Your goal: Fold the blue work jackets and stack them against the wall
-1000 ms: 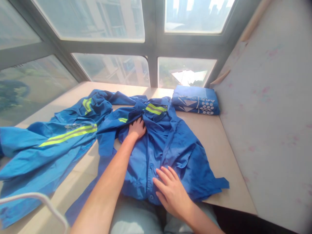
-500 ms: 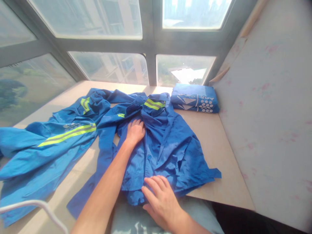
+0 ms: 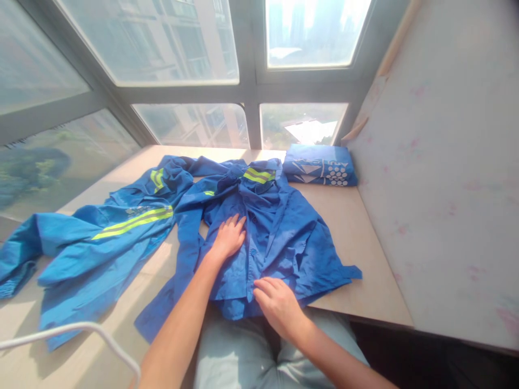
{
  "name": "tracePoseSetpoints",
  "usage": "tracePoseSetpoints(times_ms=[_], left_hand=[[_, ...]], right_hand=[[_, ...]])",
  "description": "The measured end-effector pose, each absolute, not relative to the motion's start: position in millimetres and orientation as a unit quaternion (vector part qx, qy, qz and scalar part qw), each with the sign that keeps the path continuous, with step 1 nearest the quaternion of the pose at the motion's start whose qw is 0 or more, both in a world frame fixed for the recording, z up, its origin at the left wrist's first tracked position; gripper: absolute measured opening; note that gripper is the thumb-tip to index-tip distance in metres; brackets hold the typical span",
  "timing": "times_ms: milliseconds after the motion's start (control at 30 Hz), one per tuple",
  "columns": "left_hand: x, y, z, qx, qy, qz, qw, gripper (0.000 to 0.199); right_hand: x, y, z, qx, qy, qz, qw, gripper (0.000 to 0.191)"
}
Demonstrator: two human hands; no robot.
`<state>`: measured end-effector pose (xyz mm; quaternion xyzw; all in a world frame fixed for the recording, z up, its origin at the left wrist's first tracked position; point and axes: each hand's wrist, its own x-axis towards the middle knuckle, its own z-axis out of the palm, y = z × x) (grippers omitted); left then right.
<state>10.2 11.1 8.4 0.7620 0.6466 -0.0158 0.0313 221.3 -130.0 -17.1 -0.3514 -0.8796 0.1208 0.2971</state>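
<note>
A dark blue jacket (image 3: 279, 232) with a yellow-green stripe near its collar lies front up and wrinkled on the pale table (image 3: 357, 227). My left hand (image 3: 230, 236) rests on its left front panel, fingers apart, palm down. At the jacket's lower front edge is my right hand (image 3: 278, 302), its fingers close together at the hem beside the button strip; whether cloth is pinched between them is hard to see. One sleeve of the jacket stretches down toward the near left.
A second, lighter blue jacket (image 3: 109, 254) with reflective stripes spreads over the left side. Folded blue cloth with white print (image 3: 320, 166) sits at the back right. A white cable (image 3: 93, 327) curves at the lower left. Windows and a patterned wall (image 3: 446, 162) border the table.
The view has shifted. My left hand has slid a little nearer along the panel. My right hand's fingers have drawn together at the hem.
</note>
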Motion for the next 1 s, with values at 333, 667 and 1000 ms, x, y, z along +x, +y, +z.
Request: tracePoseSetpoints(times_ms=[333,667,1000], left_hand=[[2,10,3,0.757,0.653,-0.011,0.024,0.053],[21,24,25,0.702,0.693,0.15,0.062,0.033],[52,49,17,0.614,0.753,0.194,0.134,0.035]], right_hand=[[251,-134,10,-0.323,-0.84,0.158,0.407,0.021],[252,-136,-17,-0.334,-0.879,0.204,0.272,0.015],[249,-138,-11,-0.353,-0.856,0.231,0.301,0.018]])
